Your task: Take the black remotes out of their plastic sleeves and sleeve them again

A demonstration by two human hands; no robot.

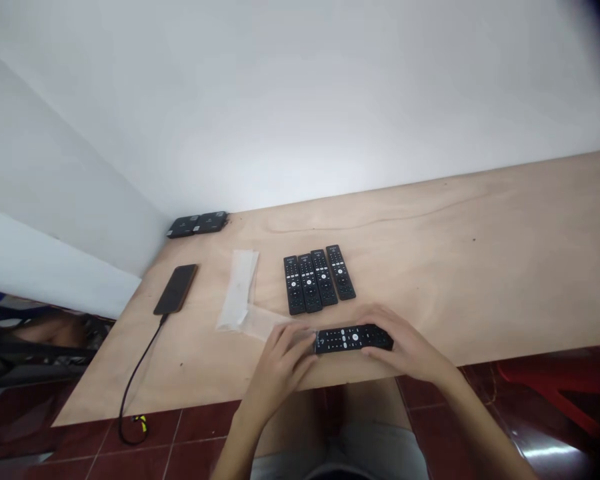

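Near the table's front edge, my right hand (pixel 393 340) grips the right end of a black remote control (pixel 353 338), which lies sideways with its buttons up. My left hand (pixel 285 357) is at the remote's left end, its fingers closed on a clear plastic sleeve (pixel 265 321) that reaches the remote's tip. How far the sleeve covers the remote is too hard to tell. Behind the hands, several black remotes (pixel 310 283) lie side by side, buttons up. More flat translucent sleeves (pixel 237 290) lie to their left.
A phone (pixel 176 289) with a black cable (pixel 143 360) lies at the left of the wooden table (pixel 480 267). Two black boxes (pixel 197 224) stand at the back left corner by the white wall (pixel 300 100). A red stool (pixel 555 387) is at the lower right.
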